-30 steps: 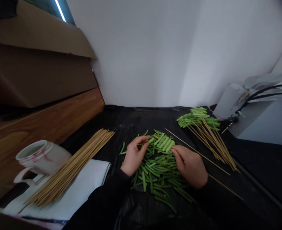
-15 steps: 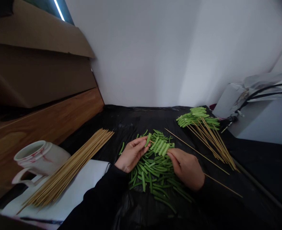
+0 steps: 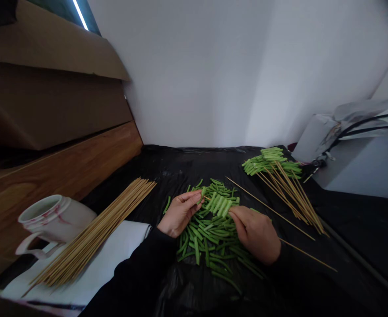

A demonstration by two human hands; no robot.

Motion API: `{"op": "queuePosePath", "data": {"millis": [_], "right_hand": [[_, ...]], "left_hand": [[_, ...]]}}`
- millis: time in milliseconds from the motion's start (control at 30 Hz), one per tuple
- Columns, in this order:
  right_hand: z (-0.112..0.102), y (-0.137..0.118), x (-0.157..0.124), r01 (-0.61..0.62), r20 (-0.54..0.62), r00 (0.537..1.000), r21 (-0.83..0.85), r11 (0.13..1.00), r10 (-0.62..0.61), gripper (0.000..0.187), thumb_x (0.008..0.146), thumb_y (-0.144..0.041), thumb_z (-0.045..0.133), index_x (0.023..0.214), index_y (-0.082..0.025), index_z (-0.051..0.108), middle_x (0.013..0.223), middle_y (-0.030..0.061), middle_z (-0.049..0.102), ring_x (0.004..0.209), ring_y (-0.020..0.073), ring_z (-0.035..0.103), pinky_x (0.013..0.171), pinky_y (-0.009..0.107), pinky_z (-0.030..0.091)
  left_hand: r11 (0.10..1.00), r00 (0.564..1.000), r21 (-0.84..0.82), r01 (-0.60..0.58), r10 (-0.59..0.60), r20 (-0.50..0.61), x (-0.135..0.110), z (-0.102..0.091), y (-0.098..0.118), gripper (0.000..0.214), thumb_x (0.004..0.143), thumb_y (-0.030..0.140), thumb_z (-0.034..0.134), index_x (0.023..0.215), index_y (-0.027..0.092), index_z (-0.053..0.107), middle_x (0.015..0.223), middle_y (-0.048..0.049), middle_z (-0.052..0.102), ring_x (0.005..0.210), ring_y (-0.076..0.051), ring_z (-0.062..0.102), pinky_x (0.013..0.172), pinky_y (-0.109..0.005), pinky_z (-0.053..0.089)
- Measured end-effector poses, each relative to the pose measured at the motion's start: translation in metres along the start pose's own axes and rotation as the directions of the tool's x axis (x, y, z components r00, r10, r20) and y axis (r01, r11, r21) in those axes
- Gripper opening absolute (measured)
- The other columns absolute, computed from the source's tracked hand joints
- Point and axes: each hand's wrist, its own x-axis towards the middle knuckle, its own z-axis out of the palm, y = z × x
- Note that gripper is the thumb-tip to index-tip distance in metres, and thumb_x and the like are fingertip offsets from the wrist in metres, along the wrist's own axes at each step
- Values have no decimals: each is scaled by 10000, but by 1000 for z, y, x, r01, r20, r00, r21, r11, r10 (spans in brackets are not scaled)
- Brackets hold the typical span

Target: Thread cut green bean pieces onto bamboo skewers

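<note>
Skewer (image 3: 308, 255) of green vegetable pieces (image 3: 221, 206) gripped in right hand (image 3: 256, 231); left hand (image 3: 177, 213) pinches another piece (image 3: 203, 193); loaded skewers (image 3: 273, 155) near far-right corner of tabletop (image 3: 194, 162).

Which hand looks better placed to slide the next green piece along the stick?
Probably the left hand: it pinches a green piece at one end of the stick. The right hand grips the stick beyond the threaded row, so it seems better placed to hold steady.

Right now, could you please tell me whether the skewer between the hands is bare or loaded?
Loaded: green pieces sit side by side along the skewer, which shows beyond them toward the left hand.
</note>
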Motion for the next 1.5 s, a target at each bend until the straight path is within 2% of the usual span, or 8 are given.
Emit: {"op": "queuePosePath", "data": {"millis": [167, 367, 600, 833, 1033, 1267, 1433, 1500], "right_hand": [[2, 1, -2, 3, 12, 1000, 7, 1000, -3, 280, 954, -205, 341, 877, -174, 609, 821, 45, 659, 776, 153, 612, 719, 272, 404], [3, 2, -2, -24, 40, 999, 92, 995, 20, 259, 950, -219, 357, 842, -184, 589, 756, 20, 632, 708, 143, 588, 677, 268, 392], [3, 2, -3, 30, -8, 1000, 56, 998, -30, 263, 945, -182, 344, 862, -172, 593, 799, 42, 645, 755, 150, 598, 711, 268, 396], [2, 2, -2, -14, 32, 999, 144, 989, 9, 232, 932, -197, 380, 820, -191, 582, 736, 9, 633, 675, 135, 588, 645, 259, 390], [3, 2, -4, 35, 1, 999, 77, 996, -35, 257, 931, -157, 342, 868, -173, 591, 813, 47, 648, 780, 154, 605, 735, 274, 406], [0, 1, -2, -9, 42, 999, 125, 992, 4, 246, 936, -198, 360, 807, -189, 570, 733, 18, 624, 689, 139, 586, 663, 261, 391], [0, 1, -4, 55, 2, 999, -14, 998, -55, 259, 916, -140, 346, 845, -173, 592, 754, 40, 629, 724, 151, 588, 682, 269, 384], [-1, 0, -3, 58, -1, 998, -17, 998, -58, 261, 912, -136, 345, 844, -175, 594, 752, 40, 632, 719, 149, 588, 669, 267, 383]], "left_hand": [[1000, 1000, 31, 5, -5, -9, 1, -1, 0, 214, 629, 173, 811, 829, 131, 749, 813, -50, 731, 760, -102, 637, 766, -218, 487], [1000, 999, 12, 26, -27, 18, 0, 0, 0, 232, 621, 180, 817, 833, 119, 747, 808, -47, 728, 745, -100, 639, 756, -207, 490], [998, 999, 30, 48, -49, 13, -1, 1, -1, 245, 614, 179, 823, 836, 111, 742, 805, -56, 730, 724, -105, 642, 721, -207, 489], [998, 999, 41, 40, -41, 24, -2, 2, 0, 238, 628, 167, 812, 847, 107, 741, 802, -64, 725, 727, -106, 634, 732, -219, 481], [998, 998, 36, 51, -52, 39, -3, 2, 0, 213, 639, 150, 801, 839, 109, 741, 776, -62, 718, 684, -100, 619, 718, -235, 480], [997, 998, 60, 40, -43, 45, -2, 1, -2, 251, 617, 178, 820, 845, 106, 742, 778, -57, 720, 721, -104, 633, 730, -223, 480], [997, 998, 65, 30, -33, 53, -3, 3, -2, 255, 610, 192, 825, 838, 113, 742, 786, -57, 723, 724, -109, 636, 752, -245, 480], [997, 998, 68, 21, -24, 51, -3, 3, -2, 258, 604, 193, 827, 835, 115, 743, 784, -60, 724, 724, -114, 637, 761, -255, 479]]}}
